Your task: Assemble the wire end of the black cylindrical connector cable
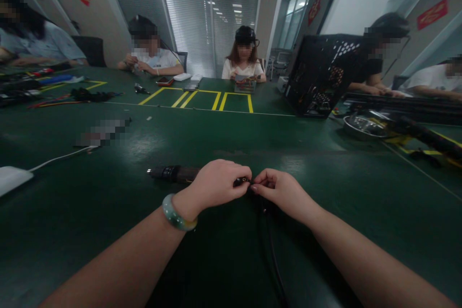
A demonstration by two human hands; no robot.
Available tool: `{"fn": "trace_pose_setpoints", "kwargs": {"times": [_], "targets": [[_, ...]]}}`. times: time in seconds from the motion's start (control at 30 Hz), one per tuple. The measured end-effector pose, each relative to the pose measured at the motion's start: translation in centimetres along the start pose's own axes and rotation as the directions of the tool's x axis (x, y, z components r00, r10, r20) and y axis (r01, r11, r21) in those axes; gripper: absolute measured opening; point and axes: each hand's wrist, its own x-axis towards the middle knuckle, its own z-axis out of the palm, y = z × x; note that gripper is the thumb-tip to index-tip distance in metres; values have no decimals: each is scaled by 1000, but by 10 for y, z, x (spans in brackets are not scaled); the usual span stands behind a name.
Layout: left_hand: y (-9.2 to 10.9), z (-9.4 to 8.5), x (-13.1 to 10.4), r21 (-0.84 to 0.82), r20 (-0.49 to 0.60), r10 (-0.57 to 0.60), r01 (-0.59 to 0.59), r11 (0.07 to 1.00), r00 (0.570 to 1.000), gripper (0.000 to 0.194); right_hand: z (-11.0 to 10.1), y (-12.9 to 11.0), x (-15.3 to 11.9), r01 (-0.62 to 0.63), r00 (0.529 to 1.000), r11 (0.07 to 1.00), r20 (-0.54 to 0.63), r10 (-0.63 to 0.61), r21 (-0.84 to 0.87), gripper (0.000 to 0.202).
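Note:
In the head view, a dark electric screwdriver [173, 173] lies across the green table, its metal tip pointing left. My left hand [218, 182], with a jade-coloured bangle on the wrist, is wrapped over the tool's rear end, and a dark end piece shows at its fingertips. Close beside it, my right hand [283, 188] has thumb and fingers pinched together at that end; what lies between them is too small and dark to make out. A black cable [273, 248] runs from below the right hand toward the table's near edge.
A black computer case [317, 77] stands at the back right, near a metal bowl [364, 126]. A white device [14, 179] with a white cord sits at left. Yellow tape [236, 95] marks the far table. Several people sit around it; cables and tools [46, 82] lie far left.

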Motion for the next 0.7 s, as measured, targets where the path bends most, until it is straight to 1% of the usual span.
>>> {"fn": "trace_pose_setpoints", "kwargs": {"times": [0.33, 0.43, 0.53, 0.7], "targets": [[0, 1, -1, -30, -20, -25, 25, 999, 999, 18, 1, 4, 2, 32, 997, 999, -64, -31, 14, 16], [0, 0, -2, -55, -16, -12, 11, 998, 1000, 19, 0, 5, 3, 47, 997, 999, -58, -46, 4, 15], [-2, -1, -4, -86, -24, -24, 22, 996, 999, 23, 1, 5, 4, 59, 997, 998, -54, -59, 3, 14], [-3, 0, -3, -90, -17, -34, 32, 995, 999, 16, 1, 3, 3, 67, 996, 997, -65, -69, -26, 13]]}}
